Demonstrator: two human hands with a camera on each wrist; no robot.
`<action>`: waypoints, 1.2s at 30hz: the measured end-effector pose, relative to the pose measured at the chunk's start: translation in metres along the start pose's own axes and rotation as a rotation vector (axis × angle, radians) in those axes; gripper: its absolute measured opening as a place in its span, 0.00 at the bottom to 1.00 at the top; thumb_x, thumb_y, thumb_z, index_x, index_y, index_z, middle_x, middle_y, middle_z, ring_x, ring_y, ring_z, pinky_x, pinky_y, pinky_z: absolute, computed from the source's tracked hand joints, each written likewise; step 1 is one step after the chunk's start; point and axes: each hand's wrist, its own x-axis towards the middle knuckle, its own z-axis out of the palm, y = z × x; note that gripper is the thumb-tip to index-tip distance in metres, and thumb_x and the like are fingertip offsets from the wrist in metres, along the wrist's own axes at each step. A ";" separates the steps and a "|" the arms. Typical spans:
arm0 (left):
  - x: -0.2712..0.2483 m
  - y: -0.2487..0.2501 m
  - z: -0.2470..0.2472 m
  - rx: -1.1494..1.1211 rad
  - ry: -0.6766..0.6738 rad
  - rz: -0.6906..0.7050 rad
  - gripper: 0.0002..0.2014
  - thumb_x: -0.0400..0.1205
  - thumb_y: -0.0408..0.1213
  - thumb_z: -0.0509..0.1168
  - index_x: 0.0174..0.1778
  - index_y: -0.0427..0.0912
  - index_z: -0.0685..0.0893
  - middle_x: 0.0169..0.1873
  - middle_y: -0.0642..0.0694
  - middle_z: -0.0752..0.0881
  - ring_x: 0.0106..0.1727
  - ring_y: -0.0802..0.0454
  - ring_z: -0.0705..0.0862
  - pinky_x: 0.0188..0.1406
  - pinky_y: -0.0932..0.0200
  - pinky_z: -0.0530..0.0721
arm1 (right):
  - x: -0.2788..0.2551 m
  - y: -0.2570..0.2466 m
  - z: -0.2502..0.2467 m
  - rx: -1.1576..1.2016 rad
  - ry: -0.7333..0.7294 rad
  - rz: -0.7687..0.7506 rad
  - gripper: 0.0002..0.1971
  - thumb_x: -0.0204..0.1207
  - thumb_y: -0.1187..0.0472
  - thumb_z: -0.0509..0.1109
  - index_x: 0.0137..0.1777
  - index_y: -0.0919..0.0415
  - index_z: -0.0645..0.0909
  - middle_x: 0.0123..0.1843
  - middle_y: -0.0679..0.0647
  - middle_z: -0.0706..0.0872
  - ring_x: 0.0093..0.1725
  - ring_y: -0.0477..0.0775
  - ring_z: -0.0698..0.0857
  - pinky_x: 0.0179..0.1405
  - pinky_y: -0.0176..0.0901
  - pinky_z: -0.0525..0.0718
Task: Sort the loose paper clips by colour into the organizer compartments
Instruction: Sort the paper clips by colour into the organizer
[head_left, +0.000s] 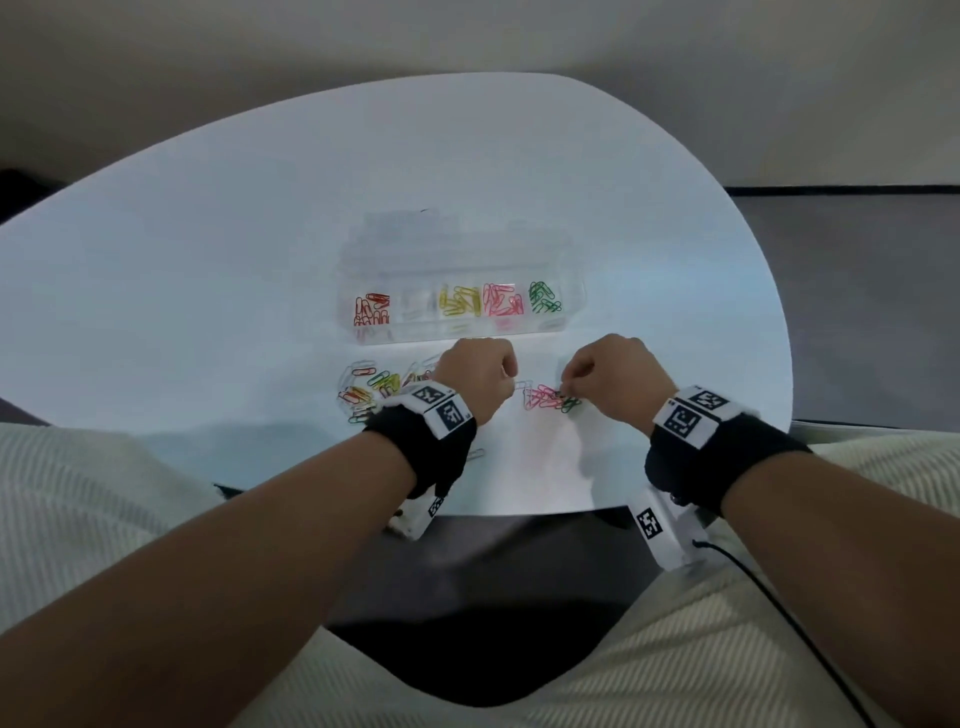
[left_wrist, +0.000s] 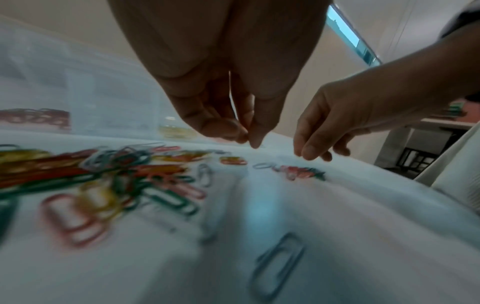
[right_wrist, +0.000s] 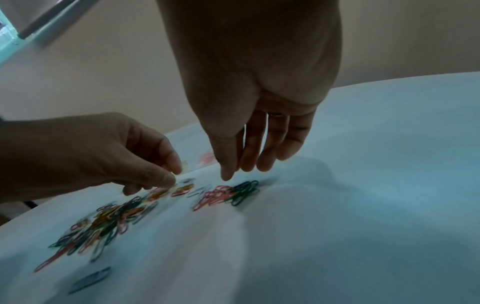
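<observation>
A clear organizer holds red, yellow, pink and green clips in separate compartments. A mixed pile of loose clips lies in front of it on the left. To the right lies a small pink and green cluster. My left hand is curled between the two, thumb and forefinger pinched with no clip showing between them. A silver clip lies below on the table. My right hand hangs over the small cluster, fingers straight down, holding nothing.
The white round table has bare surface to the right and beyond the organizer. One lone silver clip lies near the front edge by my left wrist. The organizer's raised clear lid stands behind the compartments.
</observation>
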 end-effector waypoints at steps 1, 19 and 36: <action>0.000 -0.004 0.001 0.011 0.021 -0.011 0.07 0.78 0.36 0.66 0.50 0.45 0.86 0.49 0.48 0.87 0.54 0.48 0.83 0.50 0.58 0.77 | 0.001 -0.001 0.002 -0.007 0.013 -0.001 0.01 0.68 0.56 0.80 0.39 0.50 0.90 0.38 0.49 0.91 0.43 0.52 0.88 0.44 0.43 0.86; 0.011 -0.018 0.011 0.285 -0.079 0.163 0.13 0.84 0.36 0.60 0.64 0.43 0.82 0.57 0.43 0.86 0.59 0.44 0.82 0.53 0.55 0.77 | 0.010 -0.004 0.018 -0.056 0.007 -0.059 0.04 0.74 0.57 0.73 0.40 0.53 0.88 0.38 0.50 0.90 0.40 0.51 0.87 0.40 0.46 0.87; 0.005 -0.014 0.013 0.507 -0.104 0.230 0.12 0.83 0.29 0.59 0.61 0.39 0.82 0.56 0.40 0.82 0.59 0.43 0.78 0.50 0.55 0.77 | 0.008 0.004 -0.005 0.833 -0.196 0.232 0.13 0.74 0.69 0.54 0.31 0.67 0.75 0.28 0.60 0.73 0.23 0.55 0.69 0.22 0.39 0.62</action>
